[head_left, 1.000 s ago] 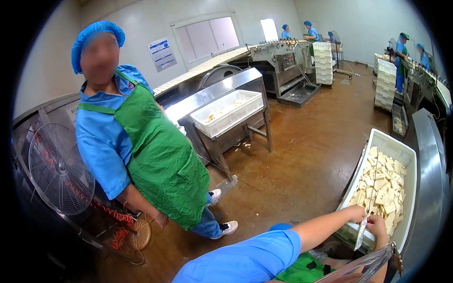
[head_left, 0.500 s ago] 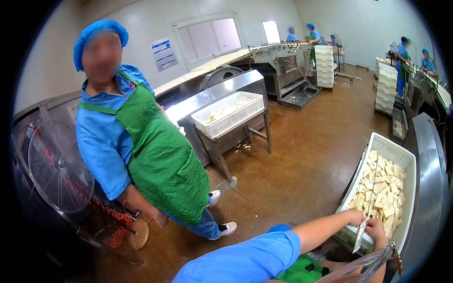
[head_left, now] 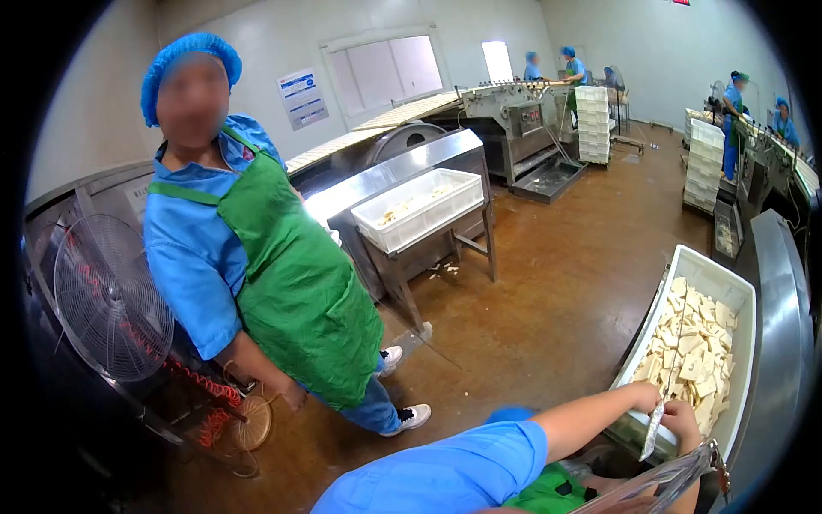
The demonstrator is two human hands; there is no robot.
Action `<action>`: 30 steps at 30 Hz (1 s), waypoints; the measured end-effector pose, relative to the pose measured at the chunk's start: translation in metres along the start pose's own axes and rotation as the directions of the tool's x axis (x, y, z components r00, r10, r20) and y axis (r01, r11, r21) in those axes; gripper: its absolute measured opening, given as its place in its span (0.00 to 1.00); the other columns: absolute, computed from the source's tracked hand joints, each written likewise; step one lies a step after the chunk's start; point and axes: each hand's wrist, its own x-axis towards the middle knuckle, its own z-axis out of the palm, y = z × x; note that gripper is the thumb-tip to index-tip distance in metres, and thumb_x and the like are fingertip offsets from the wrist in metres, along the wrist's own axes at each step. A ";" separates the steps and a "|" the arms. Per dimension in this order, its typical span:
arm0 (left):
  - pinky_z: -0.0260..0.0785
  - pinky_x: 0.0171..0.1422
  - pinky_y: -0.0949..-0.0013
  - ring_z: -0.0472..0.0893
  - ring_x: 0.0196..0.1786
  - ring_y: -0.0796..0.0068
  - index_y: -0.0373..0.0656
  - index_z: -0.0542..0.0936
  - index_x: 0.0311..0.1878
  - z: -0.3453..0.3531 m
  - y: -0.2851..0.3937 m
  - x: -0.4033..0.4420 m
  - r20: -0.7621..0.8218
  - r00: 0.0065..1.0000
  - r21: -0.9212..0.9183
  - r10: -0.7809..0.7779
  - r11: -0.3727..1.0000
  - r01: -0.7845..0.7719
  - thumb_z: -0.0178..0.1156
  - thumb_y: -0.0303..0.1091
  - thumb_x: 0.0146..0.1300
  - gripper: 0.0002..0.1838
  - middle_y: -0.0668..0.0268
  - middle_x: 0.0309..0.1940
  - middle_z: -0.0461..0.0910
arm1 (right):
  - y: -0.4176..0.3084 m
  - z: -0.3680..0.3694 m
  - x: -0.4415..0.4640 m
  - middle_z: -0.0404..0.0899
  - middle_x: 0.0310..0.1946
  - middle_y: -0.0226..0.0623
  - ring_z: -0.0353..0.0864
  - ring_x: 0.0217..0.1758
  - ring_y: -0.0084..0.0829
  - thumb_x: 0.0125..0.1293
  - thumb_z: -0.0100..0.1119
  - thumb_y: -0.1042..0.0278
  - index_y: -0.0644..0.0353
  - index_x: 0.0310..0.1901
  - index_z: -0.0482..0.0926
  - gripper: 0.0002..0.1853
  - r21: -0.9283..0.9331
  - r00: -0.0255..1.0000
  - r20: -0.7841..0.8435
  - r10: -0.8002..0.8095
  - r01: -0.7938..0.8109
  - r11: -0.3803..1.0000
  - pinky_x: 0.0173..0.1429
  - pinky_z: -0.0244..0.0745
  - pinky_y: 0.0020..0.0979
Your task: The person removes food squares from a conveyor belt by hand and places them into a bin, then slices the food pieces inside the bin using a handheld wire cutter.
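My left hand (head_left: 644,397) is closed at the near end of a white bin (head_left: 747,343) of pale flat pieces (head_left: 695,347). Beside it, on the right, is my right hand (head_left: 682,418), its fingers bent inward. Between them hangs a whitish wrapped strip (head_left: 652,433), pinched at its top by my left hand; my right fingers seem to touch it. A thin dark line runs up from the hands across the pieces. What my right fingertips hold is too small to tell.
A co-worker in a green apron (head_left: 300,291) stands at left by a large fan (head_left: 113,295). Another white bin (head_left: 419,210) rests on a metal stand. Conveyors, stacked crates (head_left: 592,124) and other workers are further back. A steel panel (head_left: 783,317) borders the right bin.
The view has shifted slightly, so the surroundings sit a little lower and further right. Both hands keep nearly the same pose at the strip. Workers at the back have changed posture.
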 end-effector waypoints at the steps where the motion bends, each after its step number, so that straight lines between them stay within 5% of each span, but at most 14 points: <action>1: 0.72 0.46 0.63 0.82 0.39 0.59 0.50 0.85 0.36 -0.002 0.003 -0.002 -0.009 1.000 0.047 -0.024 0.999 0.025 0.64 0.44 0.47 0.14 0.57 0.35 0.83 | 0.012 0.002 0.003 0.71 0.12 0.35 0.68 0.18 0.22 0.44 0.66 0.68 0.65 0.22 0.80 0.09 0.009 1.000 0.012 0.004 -0.004 1.000 0.25 0.63 0.28; 6: 0.73 0.45 0.63 0.82 0.38 0.59 0.49 0.85 0.36 -0.002 0.003 -0.005 -0.039 0.998 0.050 -0.058 0.997 0.060 0.64 0.45 0.46 0.15 0.57 0.35 0.83 | 0.016 0.003 0.003 0.69 0.12 0.32 0.66 0.18 0.21 0.43 0.67 0.66 0.66 0.22 0.80 0.11 0.076 0.999 0.044 0.006 -0.009 0.997 0.24 0.62 0.29; 11: 0.73 0.43 0.61 0.82 0.36 0.58 0.46 0.85 0.33 -0.002 0.003 -0.003 -0.046 0.997 0.051 -0.068 0.996 0.071 0.64 0.46 0.45 0.15 0.56 0.32 0.82 | -0.015 -0.008 -0.005 0.74 0.15 0.26 0.68 0.22 0.16 0.48 0.68 0.65 0.64 0.27 0.83 0.10 -0.060 0.981 0.089 0.173 -0.168 0.984 0.27 0.66 0.27; 21: 0.72 0.41 0.61 0.81 0.34 0.58 0.47 0.85 0.31 -0.004 0.004 -0.009 -0.092 0.996 0.046 0.018 0.999 -0.014 0.66 0.43 0.43 0.14 0.56 0.30 0.82 | -0.020 -0.007 -0.007 0.72 0.14 0.47 0.74 0.19 0.33 0.50 0.57 0.61 0.68 0.25 0.80 0.15 -0.157 0.993 -0.006 0.117 -0.116 0.981 0.29 0.69 0.36; 30: 0.73 0.42 0.62 0.81 0.34 0.57 0.47 0.85 0.31 -0.001 0.002 -0.005 -0.084 0.996 0.106 0.003 0.994 0.006 0.65 0.41 0.43 0.13 0.57 0.30 0.82 | -0.013 -0.011 -0.005 0.72 0.14 0.49 0.73 0.17 0.36 0.48 0.57 0.62 0.66 0.21 0.79 0.13 -0.260 0.998 -0.009 0.068 -0.068 0.963 0.26 0.67 0.36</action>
